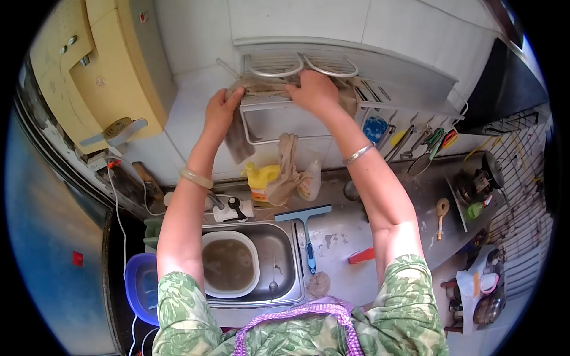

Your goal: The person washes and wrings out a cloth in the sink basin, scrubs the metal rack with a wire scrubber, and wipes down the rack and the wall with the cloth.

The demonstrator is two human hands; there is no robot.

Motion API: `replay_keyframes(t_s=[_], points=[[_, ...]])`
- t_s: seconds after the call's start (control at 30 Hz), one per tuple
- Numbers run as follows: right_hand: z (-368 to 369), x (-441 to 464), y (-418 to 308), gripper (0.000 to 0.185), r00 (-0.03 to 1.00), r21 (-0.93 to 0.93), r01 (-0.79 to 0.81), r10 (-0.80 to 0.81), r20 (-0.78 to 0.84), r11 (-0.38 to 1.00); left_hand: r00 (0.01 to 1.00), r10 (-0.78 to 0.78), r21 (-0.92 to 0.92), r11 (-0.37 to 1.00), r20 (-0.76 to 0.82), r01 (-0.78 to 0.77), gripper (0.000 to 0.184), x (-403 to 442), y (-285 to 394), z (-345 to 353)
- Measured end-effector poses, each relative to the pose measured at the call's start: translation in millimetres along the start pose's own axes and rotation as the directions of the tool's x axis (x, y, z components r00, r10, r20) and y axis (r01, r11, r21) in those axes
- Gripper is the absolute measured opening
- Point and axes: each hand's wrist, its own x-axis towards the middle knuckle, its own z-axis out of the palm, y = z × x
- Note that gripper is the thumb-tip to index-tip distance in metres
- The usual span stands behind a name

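Up at the metal wall rack [309,133], a brownish rag [261,88] lies across the shelf, part of it hanging down at the left. My left hand [223,113] pinches the rag at the rack's left end. Further right, my right hand [313,92] is closed on the same rag below the curved wire hoops [285,73]; some of its fingers are hidden. Beneath the rack hangs a second brown cloth [285,172], in front of a yellow bottle [261,181] and a pale bottle [311,181].
A steel sink [284,261] holds a white basin [254,267] of murky water. On the counter lie a squeegee [307,234], a red item [362,256] and a wooden brush [441,216]. Utensils [418,139] hang right. A yellow water heater [113,71] is mounted left.
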Motion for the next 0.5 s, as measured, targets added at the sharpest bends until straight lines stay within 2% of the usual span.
replay_keyframes(t_s=[0.07, 0.1, 0.17, 0.27, 0.3, 0.37, 0.4, 0.5], points=[[9, 5, 1, 0.041, 1.000, -0.003, 0.000, 0.000, 0.011, 1.000, 0.965, 0.126, 0.058, 0.992, -0.230, -0.116, 0.059, -5, 9, -3], [16, 7, 2, 0.039, 0.997, 0.030, 0.064, -0.063, -0.033, 0.998, 0.922, 0.189, 0.093, 0.981, -0.336, -0.168, 0.058, -5, 11, -2], [24, 4, -7, 0.036, 0.976, 0.086, 0.193, -0.183, -0.116, 0.977, 0.887, 0.184, -0.113, 0.961, -0.422, -0.253, 0.056, -3, 5, -5], [15, -3, -30, 0.030, 0.911, 0.191, 0.407, -0.411, -0.019, 0.893, 0.863, 0.106, -0.347, 0.886, -0.494, -0.308, 0.049, 0, -23, -17], [12, -4, -30, 0.028, 0.910, 0.179, 0.409, -0.414, -0.006, 0.895, 0.860, 0.075, -0.414, 0.853, -0.504, -0.317, 0.046, 1, -35, -17], [9, -6, -26, 0.025, 0.907, 0.156, 0.413, -0.421, 0.025, 0.897, 0.876, 0.089, -0.345, 0.896, -0.473, -0.277, 0.040, -27, -15, -8], [12, -7, -19, 0.023, 0.890, 0.148, 0.455, -0.456, -0.033, 0.878, 0.883, 0.094, -0.307, 0.916, -0.460, -0.257, 0.037, -43, 1, -5], [19, -9, 4, 0.015, 0.813, 0.113, 0.570, -0.539, -0.219, 0.814, 0.779, 0.313, 0.039, 0.936, -0.544, -0.349, 0.030, -67, 45, 6]])
